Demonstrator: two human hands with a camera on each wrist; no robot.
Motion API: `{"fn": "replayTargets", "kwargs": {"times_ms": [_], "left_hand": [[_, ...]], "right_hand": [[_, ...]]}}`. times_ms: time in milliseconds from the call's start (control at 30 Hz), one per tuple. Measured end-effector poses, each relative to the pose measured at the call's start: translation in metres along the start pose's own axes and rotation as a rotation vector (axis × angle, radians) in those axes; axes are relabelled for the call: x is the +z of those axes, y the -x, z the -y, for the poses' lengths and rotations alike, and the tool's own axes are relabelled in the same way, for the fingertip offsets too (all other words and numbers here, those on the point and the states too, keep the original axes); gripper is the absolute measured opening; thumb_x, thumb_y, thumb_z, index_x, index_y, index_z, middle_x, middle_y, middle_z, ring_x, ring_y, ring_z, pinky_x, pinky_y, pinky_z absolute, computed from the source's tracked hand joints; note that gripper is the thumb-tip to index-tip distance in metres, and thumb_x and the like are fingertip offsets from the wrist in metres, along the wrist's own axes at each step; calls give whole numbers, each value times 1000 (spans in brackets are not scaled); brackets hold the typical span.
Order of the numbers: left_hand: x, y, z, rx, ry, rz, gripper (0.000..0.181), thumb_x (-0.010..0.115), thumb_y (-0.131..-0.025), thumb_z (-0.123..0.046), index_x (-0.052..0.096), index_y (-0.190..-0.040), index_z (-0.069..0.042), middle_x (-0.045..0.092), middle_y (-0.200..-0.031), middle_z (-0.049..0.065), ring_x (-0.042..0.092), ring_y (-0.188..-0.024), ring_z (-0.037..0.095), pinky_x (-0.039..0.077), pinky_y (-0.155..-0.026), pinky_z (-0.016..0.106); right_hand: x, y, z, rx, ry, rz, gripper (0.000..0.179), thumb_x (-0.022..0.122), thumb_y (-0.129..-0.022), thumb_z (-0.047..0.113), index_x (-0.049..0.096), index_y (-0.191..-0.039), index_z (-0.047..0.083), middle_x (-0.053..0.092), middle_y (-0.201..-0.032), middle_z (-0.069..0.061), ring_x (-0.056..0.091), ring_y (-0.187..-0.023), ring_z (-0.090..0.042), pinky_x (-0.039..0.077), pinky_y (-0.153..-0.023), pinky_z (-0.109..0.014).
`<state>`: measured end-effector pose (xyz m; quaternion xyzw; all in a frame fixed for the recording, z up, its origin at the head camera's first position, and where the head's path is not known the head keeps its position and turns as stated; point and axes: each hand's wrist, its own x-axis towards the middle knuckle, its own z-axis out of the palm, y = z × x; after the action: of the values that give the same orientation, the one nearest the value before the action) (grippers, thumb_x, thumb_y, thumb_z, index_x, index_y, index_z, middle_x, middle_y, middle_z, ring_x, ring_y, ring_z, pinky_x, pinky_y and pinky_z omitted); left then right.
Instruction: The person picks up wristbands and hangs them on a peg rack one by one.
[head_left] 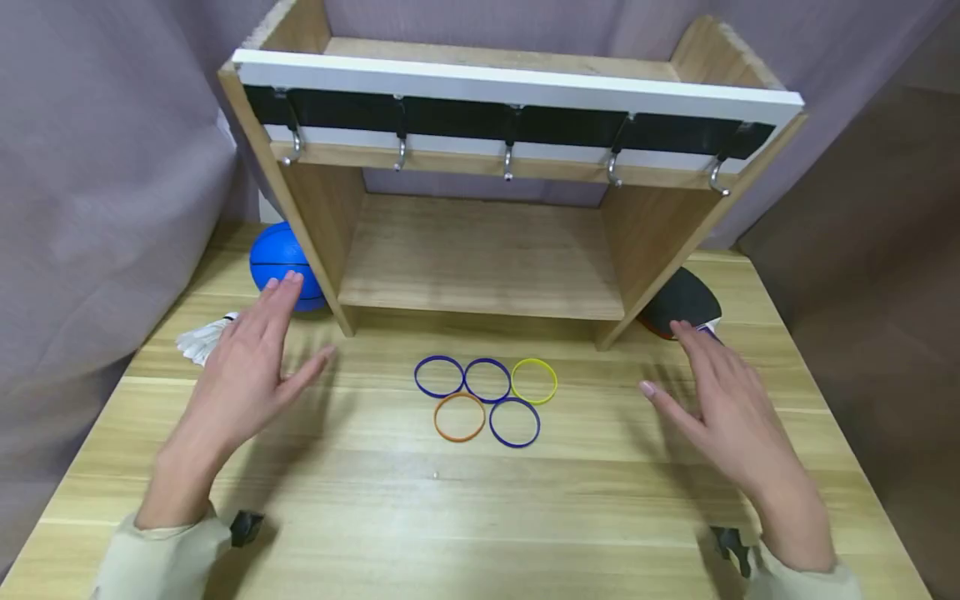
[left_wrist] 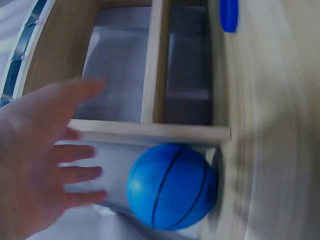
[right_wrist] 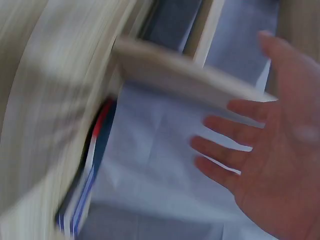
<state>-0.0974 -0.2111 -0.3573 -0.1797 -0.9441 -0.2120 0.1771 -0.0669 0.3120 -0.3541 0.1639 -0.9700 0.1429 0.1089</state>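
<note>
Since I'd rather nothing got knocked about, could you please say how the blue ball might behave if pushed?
The ball would probably roll readily, being round on a flat table. Pushed towards the shelf, it would likely stop against the shelf's upright side.

I look around and can read no text, label, brand, number or sign on anything here.

Left hand point(head_left: 251, 362) and right hand point(head_left: 738, 412): raised, well apart.
Fingers point(left_wrist: 77, 175) of both extend forward, relaxed; each thumb point(head_left: 306, 377) angles inward, apart from the fingers. Both wrists point(head_left: 186, 479) angle inward.
</note>
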Motion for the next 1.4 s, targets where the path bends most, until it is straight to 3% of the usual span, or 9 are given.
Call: {"fn": "replayTargets", "kwargs": {"times_ms": [67, 167, 233, 333, 533, 767, 1033, 1400], "left_hand": [[0, -12, -2, -17, 149, -153, 79, 72, -91, -25, 27, -156, -16, 35, -155, 5, 40, -135, 32, 38, -106, 55], [-3, -32, -13, -86, 413, -339, 66, 69, -91, -8, 40, -150, -17, 50, -145, 2, 55, -123, 29, 51, -96, 42], [-6, -44, -22, -135, 565, -418, 57, 66, -92, -4, 48, -145, -15, 56, -138, 3, 57, -121, 26, 53, -93, 32], [-12, -56, -33, -208, 675, -481, 47, 66, -93, -7, 56, -138, -11, 62, -130, 6, 62, -114, 25, 54, -87, 24], [-17, -66, -37, -268, 662, -493, 44, 74, -86, -8, 64, -129, -7, 67, -120, 10, 67, -104, 21, 56, -79, 20], [-14, -69, -34, -265, 669, -519, 38, 76, -83, -2, 68, -120, -1, 71, -108, 16, 69, -93, 16, 56, -73, 18], [-12, -70, -36, -241, 667, -530, 36, 75, -83, 1, 68, -118, 3, 70, -107, 19, 70, -91, 18, 57, -73, 19], [-11, -70, -32, -249, 662, -528, 37, 76, -83, -1, 68, -119, 1, 70, -108, 18, 70, -91, 16, 57, -73, 18]], "right_hand": [[6, -5, 10, -33, -51, 16, 76, 69, -90, 43, 36, -151, 12, 45, -146, -16, 40, -132, -40, 32, -106, -61], [21, -15, 25, -70, -94, 102, 60, 65, -93, 44, 50, -142, 12, 58, -134, -10, 52, -122, -35, 43, -97, -57], [33, -23, 33, -80, -107, 162, 52, 63, -95, 44, 56, -135, 12, 63, -127, -7, 59, -114, -30, 48, -92, -54], [49, -36, 41, -91, -115, 227, 45, 64, -95, 41, 62, -127, 10, 67, -118, -6, 64, -106, -26, 53, -85, -50], [70, -55, 50, -75, -107, 263, 41, 68, -92, 36, 66, -122, 7, 69, -113, -5, 65, -102, -24, 54, -83, -47], [80, -66, 54, -45, -91, 291, 38, 70, -91, 32, 67, -118, 6, 68, -98, -1, 61, -83, -17, 53, -75, -45], [88, -72, 53, 1, -103, 248, 22, 74, -88, 23, 73, -105, 10, 60, -73, 11, 54, -65, -10, 46, -55, -34], [93, -73, 43, 62, -109, 204, 6, 76, -84, 16, 71, -85, 15, 64, -71, 8, 57, -65, -10, 48, -55, -37]]}}
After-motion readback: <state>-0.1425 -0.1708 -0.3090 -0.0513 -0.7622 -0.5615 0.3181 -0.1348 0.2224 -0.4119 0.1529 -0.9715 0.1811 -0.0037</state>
